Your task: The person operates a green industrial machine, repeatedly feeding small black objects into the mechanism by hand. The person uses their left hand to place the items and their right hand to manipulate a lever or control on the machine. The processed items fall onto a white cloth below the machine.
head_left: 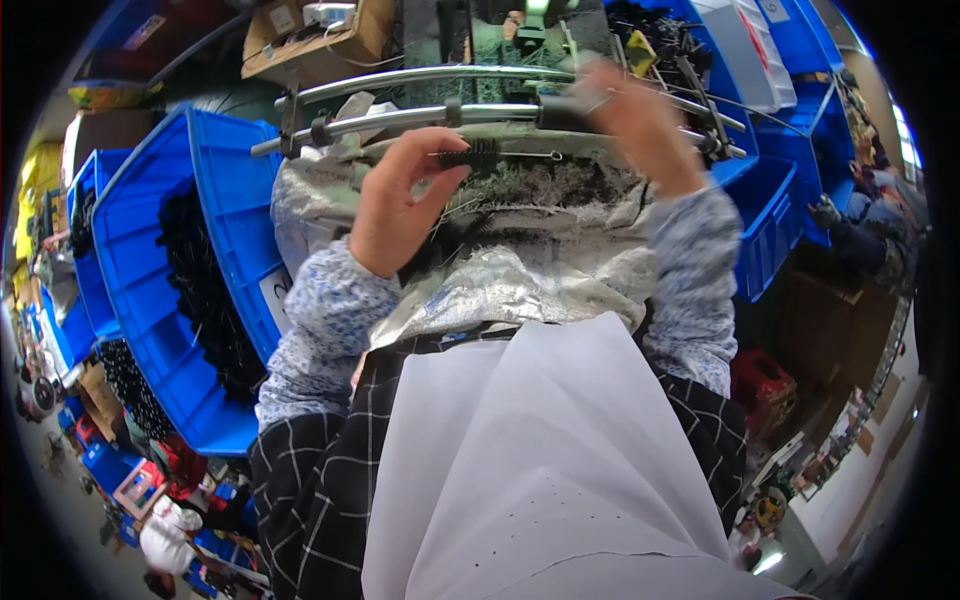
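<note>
My left hand has its thumb and forefinger around the bristled end of a small black wire brush. The brush lies nearly level, its thin metal stem running to the right and ending in a small ring. My right hand is raised beside the right end of the metal rails, near a dark sleeve on the nearer rail. It is smeared by motion, so its fingers and anything in them cannot be made out. Below the brush, a crumpled pale plastic sheet carries dark bristle debris.
A large blue bin with black brushes stands at my left. More blue bins stand at my right, some dark pieces in the far one. A cardboard box sits beyond the rails, beside a dark machine bed.
</note>
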### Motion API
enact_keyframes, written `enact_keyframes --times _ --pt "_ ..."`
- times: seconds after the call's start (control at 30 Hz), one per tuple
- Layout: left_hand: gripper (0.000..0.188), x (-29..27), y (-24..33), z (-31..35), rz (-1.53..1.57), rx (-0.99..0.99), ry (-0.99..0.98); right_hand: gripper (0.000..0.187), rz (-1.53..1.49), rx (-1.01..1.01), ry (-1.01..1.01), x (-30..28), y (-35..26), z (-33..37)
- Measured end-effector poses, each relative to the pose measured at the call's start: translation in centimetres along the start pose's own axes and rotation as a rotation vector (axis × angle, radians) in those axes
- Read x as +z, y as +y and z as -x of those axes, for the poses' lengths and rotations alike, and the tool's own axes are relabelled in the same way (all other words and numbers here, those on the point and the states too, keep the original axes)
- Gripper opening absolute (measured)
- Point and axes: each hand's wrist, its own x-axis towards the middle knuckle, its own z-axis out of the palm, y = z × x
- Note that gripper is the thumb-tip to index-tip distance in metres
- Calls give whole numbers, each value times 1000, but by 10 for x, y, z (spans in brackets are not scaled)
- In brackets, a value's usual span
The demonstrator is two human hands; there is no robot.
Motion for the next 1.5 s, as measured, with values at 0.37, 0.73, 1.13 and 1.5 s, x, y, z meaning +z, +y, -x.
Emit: enact_keyframes --times 0.37,0.73,1.13,1.5 --pt "48 -41 5 57 -977 -164 -342 22 751 -54 668 5 61 -78" --pt "55 -48 -26 82 -1096 -302 -455 23 768 -197 664 6 90 -105" --pt "27 -55 6 52 -903 -171 -161 31 862 -295 632 -1 100 -119" --pt "33 -36 30 32 -432 -121 63 30 702 -139 669 26 79 -110"
